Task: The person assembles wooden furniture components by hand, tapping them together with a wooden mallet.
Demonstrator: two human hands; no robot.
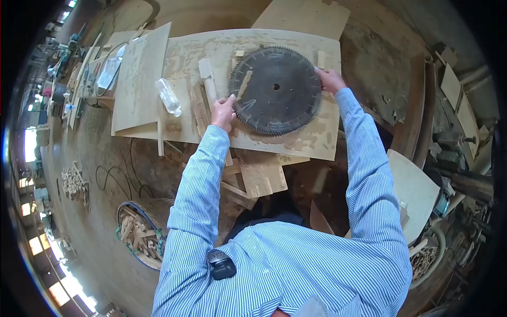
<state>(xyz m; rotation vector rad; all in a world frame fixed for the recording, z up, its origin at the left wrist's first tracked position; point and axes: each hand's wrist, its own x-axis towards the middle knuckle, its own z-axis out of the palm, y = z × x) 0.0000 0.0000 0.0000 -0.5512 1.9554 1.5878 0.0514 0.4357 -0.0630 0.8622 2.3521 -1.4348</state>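
A large dark circular saw blade (285, 100) with fine teeth and a small centre hole lies over the plywood-topped table, pale wood pieces beside it. My left hand (223, 113) grips its left rim, thumb on top and fingers closed at the edge. On the opposite side, my right hand (330, 81) holds the upper right rim, the thumb near the teeth. The undersides of both grips are hidden. Just left of the blade, a white strip-like piece (208, 79) rests near my left hand. Farther left lies a clear plastic bottle (168, 97) on its side.
The worn plywood tabletop (311, 145) spans the front, with a plywood panel (140, 79) at its left. Wood boards (259, 171) stick out below the near edge. A basket of wood scraps (138, 232) stands on the floor at left. Metal beams (417, 111) are at right.
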